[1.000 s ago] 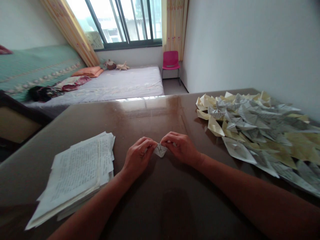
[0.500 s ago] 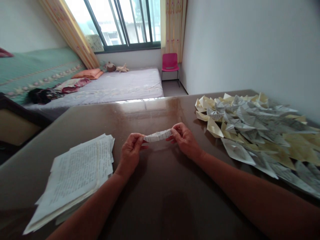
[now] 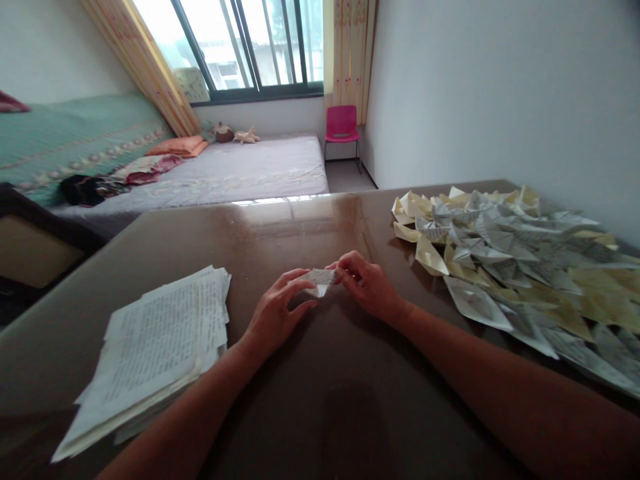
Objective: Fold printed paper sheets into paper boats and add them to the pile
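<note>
Above the table, a small folded paper [image 3: 323,281] with print on part of it spans the gap between my two hands. It has a pointed white flap facing down. My right hand [image 3: 367,283] is closed, pinching the paper's right end between thumb and fingertips. At the left end, my left hand [image 3: 280,303] has its fingers on both sides of the paper, while its thumb stands apart below. Its fingertips partly hide that end.
A stack of printed sheets [image 3: 155,340] lies to the left on the brown glossy table [image 3: 280,233]. Many folded paper boats [image 3: 480,247], white and yellowish, are heaped at the right. Beyond are a bed [image 3: 270,163] and a pink chair [image 3: 342,125].
The paper, earlier a long narrow strip stretched between both hands, now looks shorter with a pointed flap showing. My left hand has moved right and its thumb has come away from the paper.
</note>
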`<action>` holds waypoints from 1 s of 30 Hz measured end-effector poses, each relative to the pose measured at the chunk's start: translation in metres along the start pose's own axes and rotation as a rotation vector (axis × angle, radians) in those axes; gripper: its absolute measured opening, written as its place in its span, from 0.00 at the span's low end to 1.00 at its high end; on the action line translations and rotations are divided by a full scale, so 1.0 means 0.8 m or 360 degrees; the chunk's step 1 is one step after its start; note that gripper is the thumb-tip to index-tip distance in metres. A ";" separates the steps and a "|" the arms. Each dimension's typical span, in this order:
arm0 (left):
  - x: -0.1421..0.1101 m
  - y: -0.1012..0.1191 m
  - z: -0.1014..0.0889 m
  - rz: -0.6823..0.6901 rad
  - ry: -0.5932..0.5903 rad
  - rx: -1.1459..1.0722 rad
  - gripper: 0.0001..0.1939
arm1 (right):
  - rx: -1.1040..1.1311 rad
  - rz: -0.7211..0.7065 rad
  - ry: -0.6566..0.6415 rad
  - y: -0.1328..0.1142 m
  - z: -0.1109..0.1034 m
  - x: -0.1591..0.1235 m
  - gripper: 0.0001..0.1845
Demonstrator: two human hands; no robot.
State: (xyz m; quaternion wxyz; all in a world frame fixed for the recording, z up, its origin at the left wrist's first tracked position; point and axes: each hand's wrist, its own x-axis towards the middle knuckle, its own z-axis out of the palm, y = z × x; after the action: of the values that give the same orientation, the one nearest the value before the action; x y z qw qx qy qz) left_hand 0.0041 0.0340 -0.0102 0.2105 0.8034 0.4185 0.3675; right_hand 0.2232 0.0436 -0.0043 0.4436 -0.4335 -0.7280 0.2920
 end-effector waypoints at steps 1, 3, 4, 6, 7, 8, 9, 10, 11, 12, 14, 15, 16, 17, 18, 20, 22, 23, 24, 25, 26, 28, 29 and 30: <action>0.000 0.000 0.000 -0.0028 -0.0013 0.0009 0.09 | 0.0014 -0.0017 -0.0015 -0.001 0.000 0.000 0.05; 0.002 0.000 -0.002 -0.0119 0.0047 -0.0009 0.04 | 0.0090 -0.0017 -0.0025 0.000 0.000 -0.001 0.05; 0.003 0.001 -0.002 -0.0176 0.0095 -0.0022 0.04 | 0.0147 0.0001 -0.0020 0.001 0.001 0.000 0.06; 0.004 0.003 -0.004 -0.0294 0.0207 -0.0054 0.08 | 0.0271 0.0051 -0.0004 0.003 0.002 0.001 0.07; 0.005 0.004 -0.004 -0.0342 0.0260 -0.0074 0.10 | 0.0328 0.0074 0.0001 0.004 0.003 0.001 0.08; 0.006 0.006 -0.005 -0.0375 0.0303 -0.0092 0.11 | 0.0380 0.0090 0.0003 0.005 0.003 0.002 0.08; 0.006 0.007 -0.006 -0.0394 0.0339 -0.0108 0.12 | 0.0429 0.0104 0.0003 0.005 0.004 0.003 0.09; 0.006 0.009 -0.006 -0.0402 0.0380 -0.0119 0.12 | 0.0474 0.0118 0.0000 0.005 0.004 0.004 0.09; 0.006 0.010 -0.007 -0.0406 0.0420 -0.0121 0.12 | 0.0517 0.0135 -0.0007 0.005 0.003 0.004 0.10; 0.006 0.011 -0.007 -0.0405 0.0448 -0.0114 0.11 | 0.0559 0.0154 -0.0022 0.005 0.002 0.005 0.10; 0.005 0.013 -0.006 -0.0394 0.0472 -0.0083 0.10 | 0.0658 0.0204 -0.0071 0.003 0.000 0.007 0.10; 0.005 0.014 -0.005 -0.0382 0.0469 -0.0061 0.10 | 0.0707 0.0234 -0.0101 0.003 -0.002 0.008 0.11; 0.004 0.015 -0.004 -0.0364 0.0456 -0.0037 0.10 | 0.0749 0.0263 -0.0136 0.002 -0.003 0.008 0.13; 0.003 0.017 -0.003 -0.0338 0.0438 -0.0016 0.10 | 0.0782 0.0290 -0.0176 0.003 -0.003 0.008 0.19; 0.002 0.018 -0.001 -0.0304 0.0419 0.0000 0.11 | 0.0799 0.0313 -0.0227 0.003 -0.003 0.008 0.25; 0.000 0.019 0.001 -0.0220 0.0379 0.0020 0.13 | 0.0779 0.0336 -0.0344 0.005 -0.001 0.007 0.31; -0.002 0.020 0.003 -0.0140 0.0337 0.0028 0.13 | 0.0700 0.0331 -0.0416 0.007 0.001 0.005 0.23; -0.002 0.020 0.003 -0.0117 0.0323 0.0033 0.13 | 0.0646 0.0320 -0.0422 0.007 0.002 0.004 0.17; -0.002 0.020 0.003 -0.0104 0.0305 0.0040 0.12 | 0.0596 0.0305 -0.0407 0.007 0.003 0.004 0.13; -0.002 0.020 0.003 -0.0101 0.0287 0.0044 0.11 | 0.0555 0.0287 -0.0382 0.006 0.003 0.004 0.11; -0.001 0.019 0.003 -0.0107 0.0270 0.0044 0.10 | 0.0529 0.0268 -0.0356 0.006 0.003 0.004 0.09; -0.001 0.018 0.003 -0.0127 0.0247 0.0030 0.10 | 0.0521 0.0228 -0.0312 0.004 0.002 0.004 0.09; -0.001 0.017 0.003 -0.0140 0.0236 0.0022 0.10 | 0.0526 0.0210 -0.0299 0.004 0.002 0.003 0.09; -0.001 0.017 0.004 -0.0153 0.0223 0.0013 0.10 | 0.0519 0.0195 -0.0294 0.004 0.002 0.003 0.09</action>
State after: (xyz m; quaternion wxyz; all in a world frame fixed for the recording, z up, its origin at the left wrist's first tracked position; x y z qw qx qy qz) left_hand 0.0132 0.0260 -0.0039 0.1948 0.7556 0.4717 0.4106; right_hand 0.2222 0.0467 -0.0066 0.4207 -0.3708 -0.6809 0.4711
